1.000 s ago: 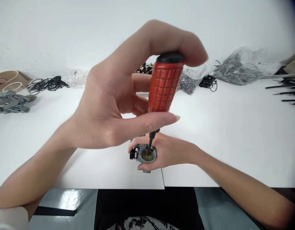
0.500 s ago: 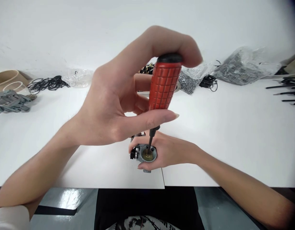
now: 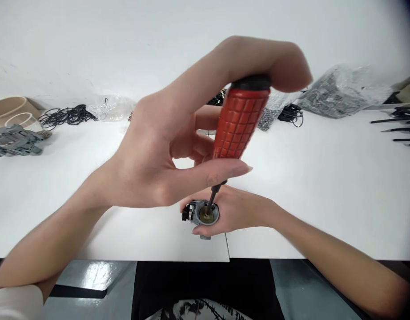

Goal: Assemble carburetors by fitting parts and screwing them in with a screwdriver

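Note:
My left hand (image 3: 165,151) grips a screwdriver with a red, ribbed handle (image 3: 240,122) and a black cap; thumb and fingers close round the handle. Its dark shaft runs down into the round brass-coloured opening of a small grey metal part (image 3: 200,214) on the white table (image 3: 325,186). My right hand (image 3: 236,211) wraps around that metal part from the right and holds it against the table near the front edge. The screwdriver tip is hidden inside the opening.
Along the back stand bags of small dark parts (image 3: 338,91), black rubber rings (image 3: 66,116), a clear bag (image 3: 110,106) and black rods (image 3: 403,129) at far right. Grey metal parts (image 3: 14,140) and tan rolls (image 3: 8,106) lie at far left.
The handle has tilted to the right, and my left hand's fingers have shifted round it. My right hand and the metal part have stayed put.

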The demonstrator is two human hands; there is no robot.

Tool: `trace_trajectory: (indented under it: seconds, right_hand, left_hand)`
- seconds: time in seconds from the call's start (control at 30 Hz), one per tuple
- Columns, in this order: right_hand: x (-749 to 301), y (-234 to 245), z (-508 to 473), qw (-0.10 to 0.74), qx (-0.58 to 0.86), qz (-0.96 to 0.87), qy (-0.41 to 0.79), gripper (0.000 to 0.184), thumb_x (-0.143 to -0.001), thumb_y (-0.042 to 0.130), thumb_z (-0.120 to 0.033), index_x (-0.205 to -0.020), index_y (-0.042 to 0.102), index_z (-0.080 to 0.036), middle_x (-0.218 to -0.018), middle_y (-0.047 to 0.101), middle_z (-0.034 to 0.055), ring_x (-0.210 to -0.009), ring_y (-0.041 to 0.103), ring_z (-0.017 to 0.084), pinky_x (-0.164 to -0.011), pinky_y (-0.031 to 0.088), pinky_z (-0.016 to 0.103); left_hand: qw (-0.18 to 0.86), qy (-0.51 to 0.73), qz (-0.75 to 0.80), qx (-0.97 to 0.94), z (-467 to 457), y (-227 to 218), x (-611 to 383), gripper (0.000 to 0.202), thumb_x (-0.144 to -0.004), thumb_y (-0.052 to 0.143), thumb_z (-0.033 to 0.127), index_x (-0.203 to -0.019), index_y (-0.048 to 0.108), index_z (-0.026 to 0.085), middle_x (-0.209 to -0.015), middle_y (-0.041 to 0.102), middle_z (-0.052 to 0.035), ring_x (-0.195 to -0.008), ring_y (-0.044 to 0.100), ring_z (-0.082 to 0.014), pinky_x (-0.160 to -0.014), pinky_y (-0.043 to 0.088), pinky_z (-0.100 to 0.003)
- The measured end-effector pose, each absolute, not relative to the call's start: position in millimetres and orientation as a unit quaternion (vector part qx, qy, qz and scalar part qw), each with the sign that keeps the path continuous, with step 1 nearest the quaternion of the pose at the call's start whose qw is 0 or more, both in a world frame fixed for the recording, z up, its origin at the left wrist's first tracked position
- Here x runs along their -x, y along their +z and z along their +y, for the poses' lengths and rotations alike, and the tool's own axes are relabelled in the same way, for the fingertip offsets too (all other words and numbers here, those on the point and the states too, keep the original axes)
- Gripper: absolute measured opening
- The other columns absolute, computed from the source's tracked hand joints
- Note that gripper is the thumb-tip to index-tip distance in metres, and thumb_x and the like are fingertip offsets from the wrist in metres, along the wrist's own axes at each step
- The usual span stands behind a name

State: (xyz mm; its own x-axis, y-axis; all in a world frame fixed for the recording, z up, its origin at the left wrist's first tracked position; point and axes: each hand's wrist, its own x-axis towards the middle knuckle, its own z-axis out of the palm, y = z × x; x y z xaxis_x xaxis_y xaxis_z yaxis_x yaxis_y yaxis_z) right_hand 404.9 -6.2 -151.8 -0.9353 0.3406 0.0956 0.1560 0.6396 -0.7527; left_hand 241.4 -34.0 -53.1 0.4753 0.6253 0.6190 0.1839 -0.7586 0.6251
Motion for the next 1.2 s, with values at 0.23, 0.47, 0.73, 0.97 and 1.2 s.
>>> trace_trajectory:
  seconds: [0.23,0.47,0.73,0.97,1.2]
  right_hand:
    - [-407.8,-153.1,-6.9,0.114,0.146,-0.899,0.397,0.035,-0.076,0.076,-0.033,-0.109,0.065,-0.026,-0.112,0.053,0.0053,-0.112,0.051,0.025,-0.111,0.035,0.046]
    - [-408.2,-154.9,-7.2,0.119,0.134,-0.904,0.387,0.037,-0.077,0.078,-0.031,-0.111,0.064,-0.024,-0.121,0.046,0.0074,-0.117,0.045,0.024,-0.108,0.037,0.043]
    - [-407.8,-157.0,-6.8,0.122,0.130,-0.901,0.394,0.036,-0.077,0.076,-0.028,-0.110,0.064,-0.024,-0.127,0.045,0.0069,-0.119,0.045,0.025,-0.108,0.039,0.042]
    - [-404.8,-158.3,-1.2,0.149,0.123,-0.905,0.379,0.030,-0.081,0.074,-0.028,-0.109,0.065,-0.025,-0.124,0.043,0.0079,-0.122,0.042,0.025,-0.109,0.036,0.044]
    - [-406.5,-151.6,6.7,0.131,0.134,-0.909,0.374,0.045,-0.078,0.078,-0.039,-0.118,0.063,-0.028,-0.136,0.040,0.0071,-0.128,0.041,0.027,-0.110,0.037,0.048]
  left_hand:
    - [0.313,0.443,0.273,-0.795,-27.9,-51.1,-223.6,0.052,-0.082,0.058,0.061,-0.127,0.055,0.035,-0.111,0.065,-0.0013,-0.115,0.065,-0.0267,-0.064,0.062,-0.026]
    - [0.371,0.492,0.262,-0.743,-21.4,-47.9,-218.8,0.062,-0.081,0.054,0.068,-0.131,0.055,0.031,-0.100,0.069,-0.0044,-0.105,0.068,-0.0284,-0.065,0.063,-0.034]
    - [0.320,0.479,0.201,-0.793,-43.0,-27.6,-234.9,0.072,-0.082,0.048,0.071,-0.129,0.059,0.017,-0.077,0.070,-0.0080,-0.064,0.065,-0.0169,-0.047,0.046,-0.028]
    - [0.367,0.420,0.242,-0.794,-33.1,-28.7,-219.1,0.053,-0.086,0.062,0.048,-0.105,0.065,-0.002,-0.093,0.069,-0.0133,-0.077,0.068,-0.0203,-0.044,0.052,-0.030]
    - [0.354,0.436,0.212,-0.800,-21.6,-25.3,-218.9,0.038,-0.078,0.072,0.008,-0.115,0.067,0.012,-0.094,0.071,-0.0044,-0.078,0.070,-0.0155,-0.046,0.054,-0.019]
